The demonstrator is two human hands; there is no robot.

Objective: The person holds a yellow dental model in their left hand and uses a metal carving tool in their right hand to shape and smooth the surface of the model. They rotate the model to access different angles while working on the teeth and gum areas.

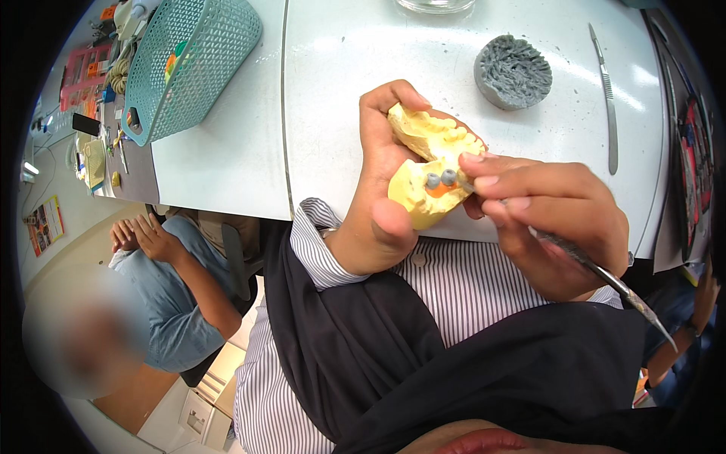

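Observation:
A yellow dental cast [408, 198] of an arch of teeth rests in my left hand [376, 170], its fingers and thumb wrapped around the sides. Two small grey tooth shapes [448, 178] stand side by side on the cast, next to an orange patch [439, 191]. My right hand [567, 219] grips a thin metal dental carver [605, 280] like a pen. One end of the carver is at the grey teeth; whether it touches them I cannot tell. Its other, curved and pointed end sticks out toward the lower right. Fingers of the right hand meet the cast's edge.
On the white table [340, 45] are a round grey wax block [514, 72] with a carved-up top, a scalpel [608, 98], a glass dish [436, 4] and a teal basket [189, 76]. A person [181, 287] sits at the left; another person's arm [705, 303] shows at the right.

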